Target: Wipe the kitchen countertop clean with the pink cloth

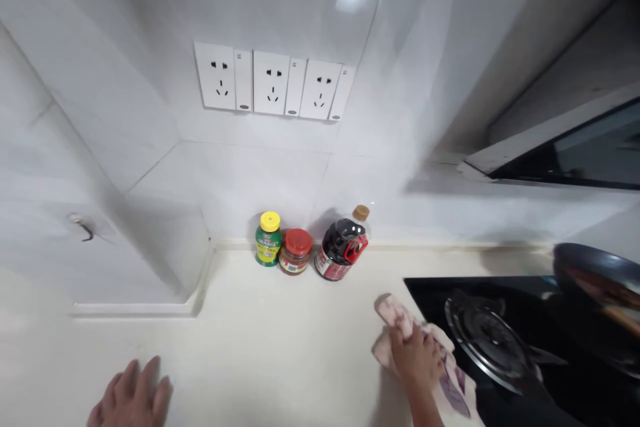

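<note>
My right hand [416,355] is closed on a pink and white cloth [457,383], pressed on the pale countertop [280,340] beside the stove's left edge. Part of the cloth spreads out to the right of my fingers, over the stove's border. At the lower left, my left hand [131,397] rests on the countertop with its fingers spread and nothing in it. Behind, along the wall, stand a green bottle with a yellow cap [269,240], a red-lidded jar [296,252] and a large bottle of dark liquid [340,247] with a red handle.
The black gas stove [435,300] with its round burner [493,340] lies to the right. A dark wok [595,273] sits at the far right. Above it juts a range hood [560,140]. Sockets [273,83] and a hook [85,228] are on the walls.
</note>
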